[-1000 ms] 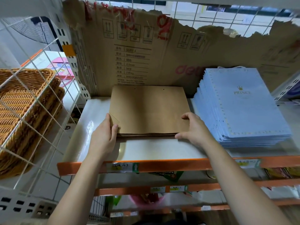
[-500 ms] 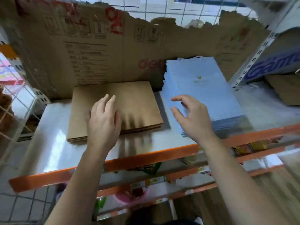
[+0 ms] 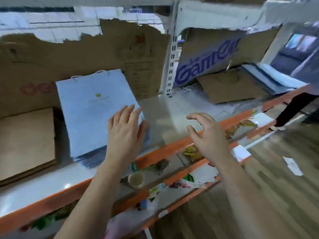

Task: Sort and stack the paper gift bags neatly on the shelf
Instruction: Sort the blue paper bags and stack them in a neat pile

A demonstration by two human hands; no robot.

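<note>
Head view. The frame is blurred. A shelf [image 3: 164, 114] with a pale board and an orange front rail [image 3: 174, 146] runs from lower left to upper right, backed by a torn sheet of brown cardboard [image 3: 86, 54]. A stack of brown paper bags [image 3: 25, 140] lies flat at the left end of the board. Just beside it, to its right, lies a stack of light blue gift bags [image 3: 93, 111], with white cord handles at its far end and a small yellow mark on the top bag. The left hand [image 3: 125, 130] is spread wide, fingers straight, over the near right corner of the blue stack and grips nothing; whether the palm presses the top bag cannot be told. The right hand [image 3: 207, 135] hovers over the bare board to the right of the blue stack, fingers apart and loosely bent, empty. A white slotted post [image 3: 170, 66] divides this bay from the next, where a cardboard panel with blue lettering [image 3: 207, 62] leans at the back and a single brown bag [image 3: 231, 87] lies flat in front of it. On the lower shelf sits a roll of tape [image 3: 136, 180]. At the far right, a person's dark-clad leg [image 3: 293, 107] stands on the wooden floor [image 3: 276, 187].
</note>
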